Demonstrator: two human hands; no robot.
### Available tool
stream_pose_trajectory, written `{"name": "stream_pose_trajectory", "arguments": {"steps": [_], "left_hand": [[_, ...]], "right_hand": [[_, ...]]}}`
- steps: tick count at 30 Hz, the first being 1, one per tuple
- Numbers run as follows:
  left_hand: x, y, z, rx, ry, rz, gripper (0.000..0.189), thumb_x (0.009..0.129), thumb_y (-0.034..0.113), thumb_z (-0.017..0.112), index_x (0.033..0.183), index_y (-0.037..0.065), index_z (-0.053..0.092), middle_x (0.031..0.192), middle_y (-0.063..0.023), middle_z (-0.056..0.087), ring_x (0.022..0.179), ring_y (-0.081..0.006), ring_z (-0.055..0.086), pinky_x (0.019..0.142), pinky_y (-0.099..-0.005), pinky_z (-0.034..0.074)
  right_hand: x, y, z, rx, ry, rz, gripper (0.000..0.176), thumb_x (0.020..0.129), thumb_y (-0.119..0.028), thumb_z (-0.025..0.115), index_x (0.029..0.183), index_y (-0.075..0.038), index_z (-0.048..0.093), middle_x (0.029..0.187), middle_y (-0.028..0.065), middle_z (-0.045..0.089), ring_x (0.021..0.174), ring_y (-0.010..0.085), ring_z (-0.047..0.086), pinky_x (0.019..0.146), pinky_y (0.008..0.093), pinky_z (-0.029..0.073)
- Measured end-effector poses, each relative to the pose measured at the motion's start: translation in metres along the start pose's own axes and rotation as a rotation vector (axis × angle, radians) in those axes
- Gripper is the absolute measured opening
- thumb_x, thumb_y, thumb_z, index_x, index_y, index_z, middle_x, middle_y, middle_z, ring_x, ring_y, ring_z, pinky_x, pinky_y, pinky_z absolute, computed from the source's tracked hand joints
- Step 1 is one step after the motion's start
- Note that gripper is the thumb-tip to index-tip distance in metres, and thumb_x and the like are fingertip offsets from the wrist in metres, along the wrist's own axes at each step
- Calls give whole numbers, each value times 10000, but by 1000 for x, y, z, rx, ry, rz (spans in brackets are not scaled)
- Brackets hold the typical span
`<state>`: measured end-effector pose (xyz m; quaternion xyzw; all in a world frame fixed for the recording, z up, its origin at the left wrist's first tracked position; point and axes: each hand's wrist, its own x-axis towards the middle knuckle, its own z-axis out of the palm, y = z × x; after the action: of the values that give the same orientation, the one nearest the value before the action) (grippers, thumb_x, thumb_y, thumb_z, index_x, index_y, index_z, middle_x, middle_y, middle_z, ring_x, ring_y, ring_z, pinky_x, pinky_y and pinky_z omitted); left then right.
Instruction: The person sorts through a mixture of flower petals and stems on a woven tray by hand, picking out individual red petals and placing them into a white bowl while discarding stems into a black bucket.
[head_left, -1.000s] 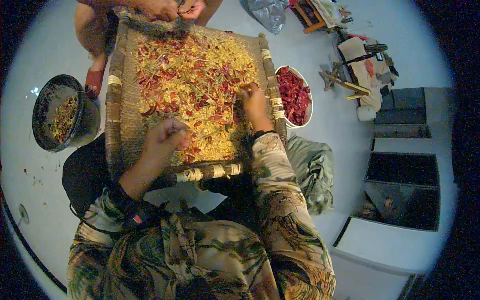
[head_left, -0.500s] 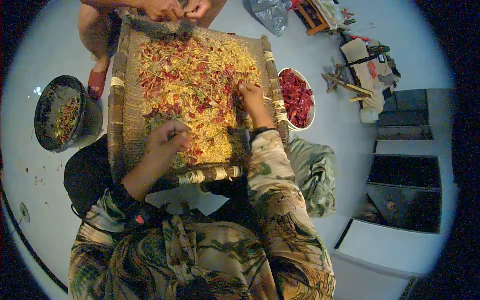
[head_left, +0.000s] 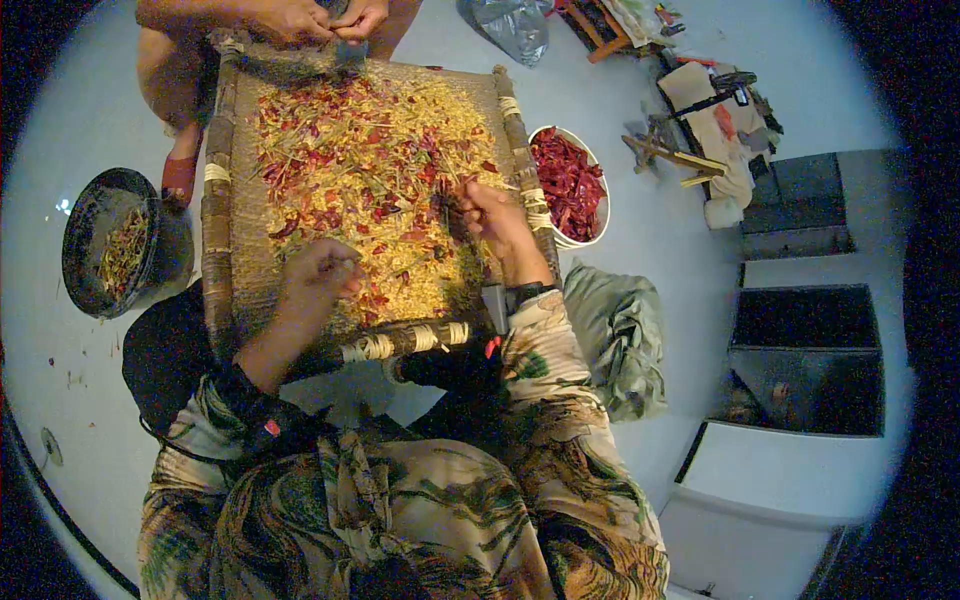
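A woven tray with a thick wooden frame [head_left: 217, 215] lies before me, spread with yellow seeds [head_left: 400, 290] and red dried chili pieces [head_left: 310, 160]. My left hand [head_left: 322, 275] hovers over the near left part of the seeds, fingers curled together; what they hold, if anything, is too small to make out. At the tray's right side, my right hand [head_left: 497, 225] has thumb and fingers pinched just over the seeds, beside dark red pieces. Whatever is in that pinch is hidden.
Right of the tray stands a white bucket [head_left: 604, 215] of red chili skins, with a pale green sack [head_left: 620, 340] nearer me. A black tub [head_left: 175, 250] with stems and scraps is at the left. Another person's hands [head_left: 320, 20] work at the far edge.
The whole view has shifted slightly left. My right hand has turned and its fingers are drawn in more over the seeds. My left hand stays curled above the tray.
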<state>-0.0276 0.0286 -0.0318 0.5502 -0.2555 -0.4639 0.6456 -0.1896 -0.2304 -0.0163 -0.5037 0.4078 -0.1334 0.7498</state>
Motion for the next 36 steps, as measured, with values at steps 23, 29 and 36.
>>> {"name": "stream_pose_trajectory", "arguments": {"steps": [23, 29, 36], "left_hand": [[-4, 3, 2, 6, -28, -50, 82, 834, 68, 526, 906, 47, 561, 769, -8, 566, 648, -79, 541, 575, -218, 461], [-6, 10, 3, 13, -33, -11, 77, 829, 42, 522, 896, 27, 557, 760, -15, 565, 653, -77, 535, 584, -213, 459], [-4, -2, 5, 1, -45, 120, 51, 829, 42, 521, 869, 22, 544, 747, -18, 561, 646, -81, 532, 593, -220, 453]], "right_hand": [[33, 35, -35, -1608, 461, -174, 351, 742, -359, 632, 884, -39, 631, 873, 197, 623, 829, 364, 587, 721, 435, 464], [26, 38, -35, -1416, 492, -303, 293, 781, -315, 604, 891, -45, 630, 875, 182, 627, 821, 356, 590, 720, 422, 464], [35, 47, -90, -907, 489, -482, 237, 782, -230, 619, 845, -2, 621, 725, 144, 611, 662, 185, 585, 613, 321, 447]]}}
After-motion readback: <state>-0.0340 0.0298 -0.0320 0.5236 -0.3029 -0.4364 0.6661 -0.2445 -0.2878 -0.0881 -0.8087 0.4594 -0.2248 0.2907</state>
